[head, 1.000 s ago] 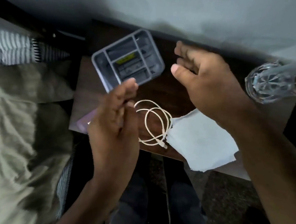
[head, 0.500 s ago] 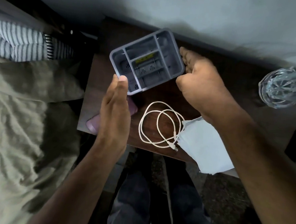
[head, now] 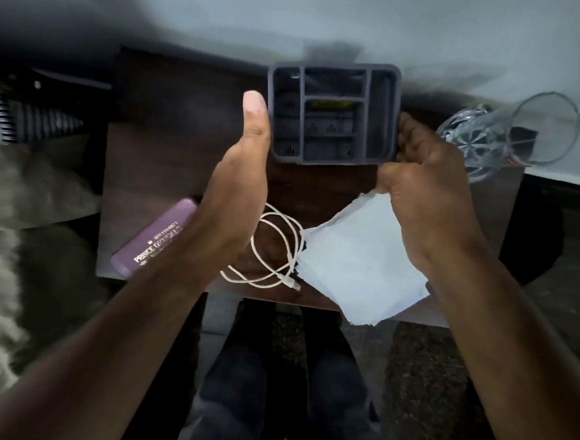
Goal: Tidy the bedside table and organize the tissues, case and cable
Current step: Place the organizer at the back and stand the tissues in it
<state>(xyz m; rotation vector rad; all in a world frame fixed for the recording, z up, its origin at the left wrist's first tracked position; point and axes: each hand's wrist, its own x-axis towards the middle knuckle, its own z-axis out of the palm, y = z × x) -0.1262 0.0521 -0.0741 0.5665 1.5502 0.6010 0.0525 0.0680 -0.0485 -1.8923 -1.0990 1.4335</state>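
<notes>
A grey compartment tray [head: 333, 119] sits at the back of the dark wooden bedside table [head: 170, 142], square to the wall. My right hand [head: 425, 184] curls its fingers around the tray's right edge. My left hand [head: 240, 168] is flat with fingers together, its edge against the tray's left wall. A purple case [head: 153, 241] with gold lettering lies at the front left, partly under my left wrist. Beside it is a coiled white cable [head: 272, 249], touching a white tissue [head: 358, 259] that hangs over the table's front edge.
A clear glass [head: 507, 132] lies on its side at the table's back right, close to my right hand. Rumpled bedding [head: 27, 184] and a striped cloth [head: 21, 118] border the table's left side. My legs are below the front edge.
The grey tray has slid right and back towards the wall and turned square, carried by my right hand. My left hand followed forward to the tray's left side, uncovering the purple case.
</notes>
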